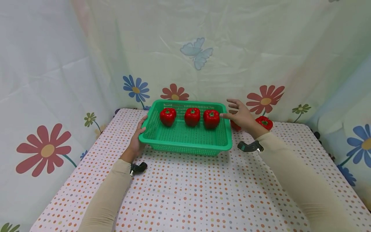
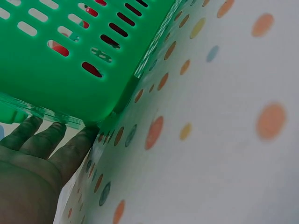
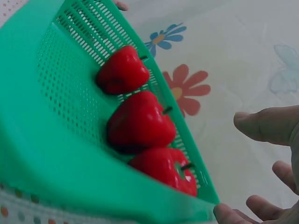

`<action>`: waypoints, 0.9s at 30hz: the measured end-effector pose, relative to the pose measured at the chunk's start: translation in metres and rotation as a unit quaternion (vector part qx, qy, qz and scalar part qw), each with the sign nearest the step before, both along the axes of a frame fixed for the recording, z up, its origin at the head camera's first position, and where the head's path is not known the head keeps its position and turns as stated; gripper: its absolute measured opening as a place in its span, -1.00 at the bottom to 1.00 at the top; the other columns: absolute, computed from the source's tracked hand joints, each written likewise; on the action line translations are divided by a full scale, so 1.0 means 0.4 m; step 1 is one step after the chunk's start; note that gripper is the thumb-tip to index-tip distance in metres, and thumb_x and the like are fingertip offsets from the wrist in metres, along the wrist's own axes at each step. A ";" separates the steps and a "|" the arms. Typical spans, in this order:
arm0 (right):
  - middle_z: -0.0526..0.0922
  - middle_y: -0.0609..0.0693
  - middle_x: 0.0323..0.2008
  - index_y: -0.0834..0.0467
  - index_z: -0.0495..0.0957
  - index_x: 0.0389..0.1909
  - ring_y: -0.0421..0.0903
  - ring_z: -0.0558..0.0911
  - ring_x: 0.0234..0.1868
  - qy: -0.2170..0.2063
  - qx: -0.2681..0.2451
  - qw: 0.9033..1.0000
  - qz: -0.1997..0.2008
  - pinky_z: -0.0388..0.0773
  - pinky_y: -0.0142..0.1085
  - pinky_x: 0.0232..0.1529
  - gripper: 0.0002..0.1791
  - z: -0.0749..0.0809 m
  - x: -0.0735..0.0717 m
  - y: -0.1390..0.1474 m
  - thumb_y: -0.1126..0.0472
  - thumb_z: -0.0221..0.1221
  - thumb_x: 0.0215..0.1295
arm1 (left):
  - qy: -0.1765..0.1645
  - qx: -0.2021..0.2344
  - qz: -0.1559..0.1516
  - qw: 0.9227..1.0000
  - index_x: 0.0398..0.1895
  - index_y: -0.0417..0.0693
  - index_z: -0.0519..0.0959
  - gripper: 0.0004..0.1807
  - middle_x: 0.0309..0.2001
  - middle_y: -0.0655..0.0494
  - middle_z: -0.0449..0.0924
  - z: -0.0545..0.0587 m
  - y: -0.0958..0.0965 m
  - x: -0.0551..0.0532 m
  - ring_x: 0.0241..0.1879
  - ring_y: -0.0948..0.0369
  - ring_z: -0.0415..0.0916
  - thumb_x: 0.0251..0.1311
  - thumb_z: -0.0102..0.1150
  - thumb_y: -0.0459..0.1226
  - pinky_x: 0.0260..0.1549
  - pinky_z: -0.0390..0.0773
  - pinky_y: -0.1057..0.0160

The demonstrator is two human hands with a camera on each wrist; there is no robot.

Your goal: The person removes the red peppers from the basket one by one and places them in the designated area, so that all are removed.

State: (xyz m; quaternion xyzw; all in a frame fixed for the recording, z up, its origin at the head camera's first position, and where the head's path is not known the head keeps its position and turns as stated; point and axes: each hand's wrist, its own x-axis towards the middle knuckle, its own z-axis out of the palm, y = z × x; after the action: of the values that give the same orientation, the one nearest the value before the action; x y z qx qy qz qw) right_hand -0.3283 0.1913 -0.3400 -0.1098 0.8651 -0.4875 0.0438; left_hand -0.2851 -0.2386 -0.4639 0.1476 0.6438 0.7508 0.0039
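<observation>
A green plastic basket (image 1: pixel 185 149) stands on the table with three red bell peppers in a row inside: a left one (image 1: pixel 167 116), a middle one (image 1: pixel 192 116) and a right one (image 1: pixel 211 119). At the basket's left end, my left hand (image 1: pixel 137 138) touches the outer side, its fingers (image 2: pixel 44 140) fairly straight against the green plastic. My right hand (image 1: pixel 242 115) is by the right end, fingers spread and holding nothing. In the right wrist view its thumb (image 3: pixel 266 125) is apart from the other fingers, near the basket's corner.
Outside the basket on the right, one red pepper (image 1: pixel 235 125) is partly hidden behind my right hand. Another red pepper (image 1: pixel 264 122) lies beyond my right wrist. A dotted cloth (image 1: pixel 185 187) covers the table, and a flowered curtain (image 1: pixel 145 42) hangs behind it.
</observation>
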 end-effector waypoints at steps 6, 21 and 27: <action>0.09 0.30 0.49 0.10 -0.04 0.55 0.32 0.24 0.44 -0.015 -0.027 0.999 0.026 0.29 0.17 0.33 -0.06 -0.012 -0.028 -0.076 0.19 0.30 0.27 | -0.006 0.000 0.002 1.000 0.56 0.40 -0.13 -0.34 0.58 0.05 -0.21 -0.003 -0.002 0.001 0.49 -0.11 -0.07 0.43 -0.31 0.01 0.30 0.13 -0.15; 0.14 0.25 0.48 0.15 0.09 0.51 0.21 0.17 0.47 0.054 0.055 0.996 0.048 0.32 0.14 0.32 -0.08 -0.037 -0.085 -0.256 0.16 0.36 0.19 | -0.012 0.021 -0.014 1.000 0.58 0.26 -0.23 -0.34 0.59 0.06 -0.21 0.003 0.003 0.001 0.53 -0.11 -0.14 0.45 -0.46 -0.16 0.39 -0.06 -0.24; 0.14 0.24 0.48 0.10 0.09 0.51 0.18 0.17 0.48 0.050 0.042 0.996 0.059 0.35 0.13 0.29 -0.08 -0.042 -0.092 -0.292 0.14 0.37 0.19 | -0.009 0.019 -0.012 1.000 0.57 0.31 -0.17 -0.35 0.58 0.06 -0.19 0.007 -0.002 -0.002 0.53 -0.10 -0.13 0.43 -0.43 -0.16 0.41 -0.07 -0.24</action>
State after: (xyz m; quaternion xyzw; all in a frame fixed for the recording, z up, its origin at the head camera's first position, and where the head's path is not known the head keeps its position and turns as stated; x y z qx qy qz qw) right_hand -0.3650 0.0744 -0.3568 -0.1826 0.8782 -0.4408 0.0339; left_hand -0.2860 -0.2393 -0.4612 0.1483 0.6277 0.7641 0.0159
